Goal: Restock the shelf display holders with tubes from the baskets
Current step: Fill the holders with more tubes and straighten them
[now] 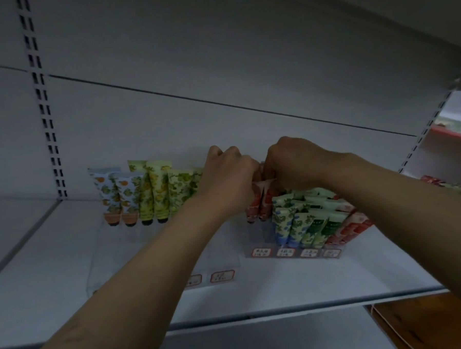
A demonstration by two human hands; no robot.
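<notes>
Red tubes (261,202) held upright, caps down, toward shelf (68,263) back edge, in leftmost lane of clear holder (295,253). Left grip (228,179), right grip (290,166) both curled onto crimped tops, directly above tubes. Long axis vertical, so straight-down push probably needed.

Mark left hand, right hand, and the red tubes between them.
left hand (228,174): head view, back of the hand.
right hand (292,161): head view, back of the hand.
red tubes (263,203): head view, tube body just below the hands.
</notes>
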